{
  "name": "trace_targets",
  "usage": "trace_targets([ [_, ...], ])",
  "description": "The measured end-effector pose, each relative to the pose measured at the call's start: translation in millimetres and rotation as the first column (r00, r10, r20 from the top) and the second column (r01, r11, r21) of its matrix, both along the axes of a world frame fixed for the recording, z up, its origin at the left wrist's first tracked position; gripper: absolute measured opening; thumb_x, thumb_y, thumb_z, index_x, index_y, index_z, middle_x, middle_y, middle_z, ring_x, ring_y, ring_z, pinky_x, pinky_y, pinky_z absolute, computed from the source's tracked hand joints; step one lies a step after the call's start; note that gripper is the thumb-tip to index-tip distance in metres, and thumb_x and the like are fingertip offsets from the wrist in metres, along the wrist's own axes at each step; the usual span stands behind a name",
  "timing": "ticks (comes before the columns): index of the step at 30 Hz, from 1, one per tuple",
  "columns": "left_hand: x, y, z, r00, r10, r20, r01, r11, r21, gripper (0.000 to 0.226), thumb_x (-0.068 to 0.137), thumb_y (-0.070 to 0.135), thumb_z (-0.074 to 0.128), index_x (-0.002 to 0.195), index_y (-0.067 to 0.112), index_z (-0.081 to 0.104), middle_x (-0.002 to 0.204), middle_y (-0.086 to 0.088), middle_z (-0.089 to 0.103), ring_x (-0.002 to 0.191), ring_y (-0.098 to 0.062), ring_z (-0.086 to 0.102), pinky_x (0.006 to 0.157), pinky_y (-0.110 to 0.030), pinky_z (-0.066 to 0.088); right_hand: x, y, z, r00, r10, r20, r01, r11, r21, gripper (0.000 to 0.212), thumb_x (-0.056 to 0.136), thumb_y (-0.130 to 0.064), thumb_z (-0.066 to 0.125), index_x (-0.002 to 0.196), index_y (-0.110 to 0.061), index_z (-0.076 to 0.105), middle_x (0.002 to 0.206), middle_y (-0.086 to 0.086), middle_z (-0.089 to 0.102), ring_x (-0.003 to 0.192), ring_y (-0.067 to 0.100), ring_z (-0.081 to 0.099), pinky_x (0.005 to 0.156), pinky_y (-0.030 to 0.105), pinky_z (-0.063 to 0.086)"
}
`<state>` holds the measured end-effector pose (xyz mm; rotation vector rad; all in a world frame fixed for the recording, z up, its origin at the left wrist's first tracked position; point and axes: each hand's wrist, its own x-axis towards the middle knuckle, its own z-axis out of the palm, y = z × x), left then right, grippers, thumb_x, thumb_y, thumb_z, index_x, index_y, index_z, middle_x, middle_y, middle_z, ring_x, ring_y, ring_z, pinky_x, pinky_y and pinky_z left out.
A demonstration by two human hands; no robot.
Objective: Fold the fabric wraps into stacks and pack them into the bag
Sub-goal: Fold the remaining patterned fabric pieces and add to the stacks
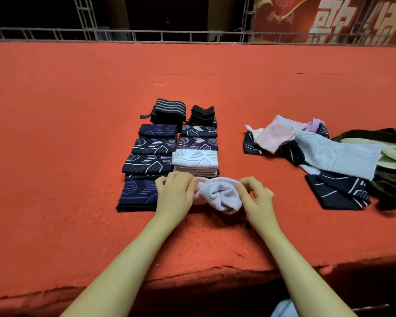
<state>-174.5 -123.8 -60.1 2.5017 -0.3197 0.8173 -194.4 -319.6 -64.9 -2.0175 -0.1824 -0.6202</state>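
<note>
A pale pink fabric wrap (pixel 220 196) lies bunched on the red surface in front of me. My left hand (pixel 175 194) pinches its left edge and my right hand (pixel 256 197) pinches its right edge. Just beyond it stand two rows of folded wraps: dark patterned stacks (pixel 151 162) on the left, and a white and pink stack (pixel 196 162) on the right with more dark ones behind. To the right lies a loose pile of unfolded wraps (pixel 318 152) in pink, light blue and navy. A dark bag (pixel 389 186) with a pale lining lies at the far right.
The red felt-covered surface (pixel 78 133) stretches wide, with its front edge near my forearms. A metal railing (pixel 146 35) runs along the far edge, with a red banner behind it at the right.
</note>
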Motion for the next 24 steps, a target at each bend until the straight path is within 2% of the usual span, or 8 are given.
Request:
trace_targets([
  [4, 2, -6, 4, 0.999, -0.049, -0.023, 0.049, 0.999, 0.016, 0.033, 0.09, 0.041, 0.032, 0.076, 0.028, 0.059, 0.074, 0.013, 0.058, 0.084, -0.008, 0.044, 0.072, -0.03, 0.016, -3, -1, 4, 0.989, 0.092, -0.119, -0.104, 0.989, -0.101, 0.031, 0.077, -0.061, 0.033, 0.076, -0.039, 0.055, 0.081, -0.02, 0.058, 0.087, -0.01, 0.042, 0.088, 0.013, 0.014],
  [7, 4, -5, 3, 0.998, -0.032, -0.063, 0.031, 0.999, -0.015, 0.032, 0.091, 0.043, 0.037, 0.081, 0.029, 0.063, 0.079, 0.014, 0.062, 0.087, -0.009, 0.044, 0.075, -0.028, 0.014, -6, -3, 5, 0.984, 0.107, -0.142, -0.137, 0.965, -0.225, 0.027, 0.065, -0.067, 0.049, 0.078, -0.044, 0.052, 0.084, -0.026, 0.055, 0.094, -0.013, 0.037, 0.089, 0.018, 0.014],
  [10, 4, -5, 0, 0.998, -0.027, -0.055, 0.028, 1.0, 0.013, 0.036, 0.089, 0.046, 0.035, 0.081, 0.029, 0.065, 0.078, 0.015, 0.062, 0.087, -0.011, 0.044, 0.074, -0.028, 0.012, -9, -2, 5, 0.986, 0.094, -0.137, -0.131, 0.946, -0.296, 0.033, 0.063, -0.064, 0.064, 0.076, -0.037, 0.049, 0.077, -0.021, 0.048, 0.093, -0.016, 0.031, 0.082, 0.026, 0.014],
  [12, 3, -3, -5, 0.999, -0.016, -0.041, 0.017, 1.0, 0.026, 0.04, 0.087, 0.048, 0.031, 0.081, 0.028, 0.065, 0.076, 0.014, 0.062, 0.086, -0.014, 0.047, 0.074, -0.027, 0.011, -7, -1, 3, 0.992, 0.055, -0.113, -0.093, 0.928, -0.36, 0.038, 0.064, -0.064, 0.065, 0.075, -0.032, 0.048, 0.073, -0.02, 0.043, 0.09, -0.011, 0.033, 0.079, 0.027, 0.013],
  [14, 3, 0, -13, 0.999, 0.002, -0.046, 0.0, 0.999, 0.039, 0.041, 0.088, 0.048, 0.032, 0.081, 0.028, 0.066, 0.073, 0.013, 0.062, 0.084, -0.017, 0.05, 0.074, -0.028, 0.013, -6, 0, -3, 0.999, 0.01, -0.042, -0.027, 0.908, -0.419, 0.041, 0.064, -0.068, 0.053, 0.074, -0.029, 0.046, 0.069, -0.02, 0.041, 0.081, 0.002, 0.037, 0.075, 0.028, 0.012],
  [18, 2, 2, -18, 0.998, 0.057, -0.032, -0.055, 0.996, 0.066, 0.036, 0.087, 0.042, 0.037, 0.078, 0.023, 0.067, 0.069, 0.01, 0.061, 0.08, -0.024, 0.055, 0.076, -0.033, 0.019, 0, 1, -13, 0.992, -0.114, 0.052, 0.125, 0.878, -0.463, 0.039, 0.07, -0.065, 0.048, 0.072, -0.027, 0.044, 0.068, -0.016, 0.045, 0.074, 0.016, 0.042, 0.07, 0.029, 0.01],
  [22, -1, -5, -17, 0.993, -0.01, 0.119, -0.008, 0.989, 0.148, 0.027, 0.085, 0.034, 0.045, 0.106, 0.024, 0.058, 0.105, 0.002, 0.055, 0.099, -0.022, 0.046, 0.08, -0.035, 0.024, 8, 2, -15, 0.985, -0.175, 0.011, 0.161, 0.876, -0.455, 0.039, 0.07, -0.064, 0.055, 0.072, -0.027, 0.044, 0.069, -0.018, 0.042, 0.077, 0.013, 0.037, 0.071, 0.029, 0.009],
  [24, -3, -10, -17, 0.986, -0.115, 0.118, 0.087, 0.97, 0.226, 0.03, 0.088, 0.033, 0.044, 0.112, 0.023, 0.059, 0.109, 0.002, 0.058, 0.1, -0.019, 0.043, 0.08, -0.034, 0.024, 11, 2, -16, 0.985, -0.169, 0.017, 0.157, 0.866, -0.474, 0.035, 0.07, -0.06, 0.059, 0.074, -0.028, 0.044, 0.072, -0.017, 0.045, 0.078, 0.012, 0.037, 0.072, 0.029, 0.009],
])
